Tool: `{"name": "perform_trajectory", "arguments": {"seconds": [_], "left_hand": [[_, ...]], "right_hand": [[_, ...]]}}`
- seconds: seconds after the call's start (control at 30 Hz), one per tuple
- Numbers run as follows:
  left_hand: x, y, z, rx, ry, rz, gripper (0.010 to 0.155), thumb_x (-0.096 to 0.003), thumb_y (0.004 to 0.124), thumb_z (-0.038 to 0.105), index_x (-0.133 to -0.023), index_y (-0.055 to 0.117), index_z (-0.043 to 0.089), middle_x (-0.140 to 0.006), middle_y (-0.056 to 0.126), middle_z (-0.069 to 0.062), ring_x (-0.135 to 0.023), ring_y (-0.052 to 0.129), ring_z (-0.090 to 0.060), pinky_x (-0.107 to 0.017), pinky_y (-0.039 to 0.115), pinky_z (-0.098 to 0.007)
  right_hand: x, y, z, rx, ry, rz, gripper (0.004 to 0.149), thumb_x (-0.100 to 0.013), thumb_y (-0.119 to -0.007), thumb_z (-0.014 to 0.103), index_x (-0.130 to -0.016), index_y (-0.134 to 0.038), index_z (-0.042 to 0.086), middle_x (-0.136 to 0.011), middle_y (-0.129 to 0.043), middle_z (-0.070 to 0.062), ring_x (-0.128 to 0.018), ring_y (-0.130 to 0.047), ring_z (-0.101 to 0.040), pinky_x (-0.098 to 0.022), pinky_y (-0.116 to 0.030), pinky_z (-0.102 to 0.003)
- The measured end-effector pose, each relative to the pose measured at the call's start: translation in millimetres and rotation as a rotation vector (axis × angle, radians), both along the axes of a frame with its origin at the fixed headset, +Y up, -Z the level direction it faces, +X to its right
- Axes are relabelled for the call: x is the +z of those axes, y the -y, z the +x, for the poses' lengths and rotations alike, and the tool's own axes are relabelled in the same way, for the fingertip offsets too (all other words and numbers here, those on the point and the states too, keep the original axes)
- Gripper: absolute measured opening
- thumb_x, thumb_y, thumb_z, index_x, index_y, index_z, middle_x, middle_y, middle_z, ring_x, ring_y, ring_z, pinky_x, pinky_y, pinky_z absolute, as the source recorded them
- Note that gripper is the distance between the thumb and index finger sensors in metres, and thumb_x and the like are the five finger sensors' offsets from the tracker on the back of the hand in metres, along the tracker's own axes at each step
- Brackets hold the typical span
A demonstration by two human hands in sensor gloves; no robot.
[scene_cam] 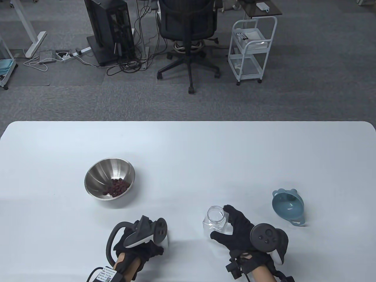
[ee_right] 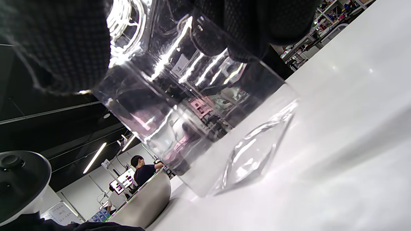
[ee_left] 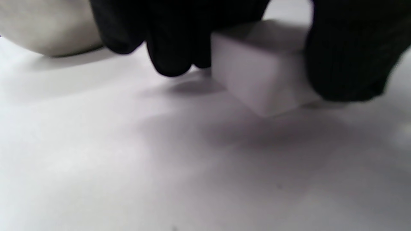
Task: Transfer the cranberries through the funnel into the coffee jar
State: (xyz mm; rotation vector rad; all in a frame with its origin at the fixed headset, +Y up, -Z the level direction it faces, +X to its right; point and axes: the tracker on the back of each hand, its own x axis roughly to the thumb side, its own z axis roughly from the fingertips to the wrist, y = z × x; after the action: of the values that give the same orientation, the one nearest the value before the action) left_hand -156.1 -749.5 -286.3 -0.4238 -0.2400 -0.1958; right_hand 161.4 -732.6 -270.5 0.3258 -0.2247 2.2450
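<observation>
A clear square coffee jar (scene_cam: 216, 218) stands open on the white table, near the front right. My right hand (scene_cam: 221, 223) grips it, thumb on the near side and fingers on the far side; the right wrist view shows the jar (ee_right: 199, 122) empty. My left hand (scene_cam: 147, 243) holds a white blocky lid (ee_left: 257, 83) between fingers and thumb, low at the table surface. A steel bowl (scene_cam: 98, 173) at the left holds dark red cranberries (scene_cam: 117, 187). A blue funnel (scene_cam: 289, 207) lies on its side to the right of the jar.
The table's far edge (scene_cam: 188, 122) runs across the middle of the table view. Beyond it are an office chair (scene_cam: 188, 26), a white cart (scene_cam: 252, 44) and cables on the floor. The bowl also shows in the left wrist view (ee_left: 48, 35) and the right wrist view (ee_right: 144, 202).
</observation>
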Motion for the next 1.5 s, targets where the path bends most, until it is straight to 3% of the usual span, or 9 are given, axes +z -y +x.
{"name": "perform_trajectory", "arguments": {"seconds": [0.13, 0.23, 0.5, 0.6, 0.8, 0.97, 1.5], "left_hand": [[3.1, -1.7, -0.6, 0.007, -0.002, -0.013, 0.094, -0.0377, 0.079, 0.069, -0.114, 0.046, 0.026, -0.119, 0.053, -0.007, -0.102, 0.073, -0.036, -0.072, 0.066, -0.053], [5.9, -14.4, -1.4, 0.098, 0.008, 0.045, 0.094, -0.0375, 0.078, 0.071, -0.114, 0.046, 0.026, -0.119, 0.053, -0.007, -0.104, 0.071, -0.037, -0.073, 0.065, -0.054], [16.6, -60.6, 6.3, 0.576, 0.029, 0.312, 0.086, -0.0428, 0.073, 0.070, -0.113, 0.053, 0.024, -0.118, 0.057, -0.009, -0.101, 0.076, -0.037, -0.070, 0.069, -0.052], [20.3, -67.0, 11.4, 0.793, 0.024, 0.346, 0.085, -0.0436, 0.072, 0.071, -0.113, 0.054, 0.024, -0.118, 0.056, -0.009, -0.100, 0.076, -0.037, -0.070, 0.070, -0.051], [20.9, -58.2, 10.4, 1.022, -0.003, 0.376, 0.084, -0.0449, 0.071, 0.071, -0.112, 0.055, 0.024, -0.119, 0.056, -0.010, -0.103, 0.073, -0.039, -0.071, 0.068, -0.054], [19.4, -43.5, 1.2, 1.133, -0.036, 0.332, 0.084, -0.0451, 0.071, 0.071, -0.113, 0.055, 0.022, -0.119, 0.055, -0.011, -0.105, 0.071, -0.042, -0.073, 0.064, -0.057], [20.6, -34.7, -2.1, 1.224, -0.048, 0.264, 0.086, -0.0454, 0.070, 0.071, -0.113, 0.054, 0.021, -0.120, 0.052, -0.013, -0.108, 0.065, -0.044, -0.075, 0.060, -0.059]], "right_hand": [[0.2, -0.6, 1.0, -0.008, 0.003, 0.003, 0.092, -0.034, -0.098, 0.055, -0.099, -0.054, 0.009, -0.099, -0.075, -0.015, -0.084, -0.085, -0.039, -0.059, -0.073, -0.048], [-0.6, -1.9, 3.8, -0.032, 0.015, 0.010, 0.092, -0.034, -0.098, 0.055, -0.099, -0.054, 0.009, -0.099, -0.075, -0.015, -0.084, -0.085, -0.038, -0.059, -0.073, -0.048], [-8.3, -9.5, 9.7, -0.106, 0.046, 0.012, 0.091, -0.034, -0.098, 0.054, -0.100, -0.054, 0.008, -0.100, -0.074, -0.016, -0.085, -0.084, -0.039, -0.060, -0.071, -0.050], [-14.8, -14.9, 9.8, -0.118, 0.070, 0.013, 0.091, -0.035, -0.099, 0.053, -0.100, -0.053, 0.008, -0.100, -0.073, -0.016, -0.085, -0.083, -0.040, -0.061, -0.070, -0.053], [-28.3, -20.6, 3.0, -0.104, 0.101, -0.007, 0.092, -0.035, -0.099, 0.053, -0.099, -0.054, 0.006, -0.099, -0.074, -0.017, -0.084, -0.085, -0.041, -0.060, -0.072, -0.053], [-41.7, -18.6, -8.8, -0.079, 0.130, -0.039, 0.092, -0.034, -0.100, 0.051, -0.099, -0.054, 0.005, -0.099, -0.074, -0.018, -0.085, -0.086, -0.041, -0.060, -0.074, -0.052], [-70.3, 12.0, -33.4, -0.002, 0.201, -0.188, 0.093, -0.034, -0.102, 0.046, -0.098, -0.050, 0.003, -0.101, -0.070, -0.021, -0.088, -0.083, -0.044, -0.062, -0.074, -0.052]]}}
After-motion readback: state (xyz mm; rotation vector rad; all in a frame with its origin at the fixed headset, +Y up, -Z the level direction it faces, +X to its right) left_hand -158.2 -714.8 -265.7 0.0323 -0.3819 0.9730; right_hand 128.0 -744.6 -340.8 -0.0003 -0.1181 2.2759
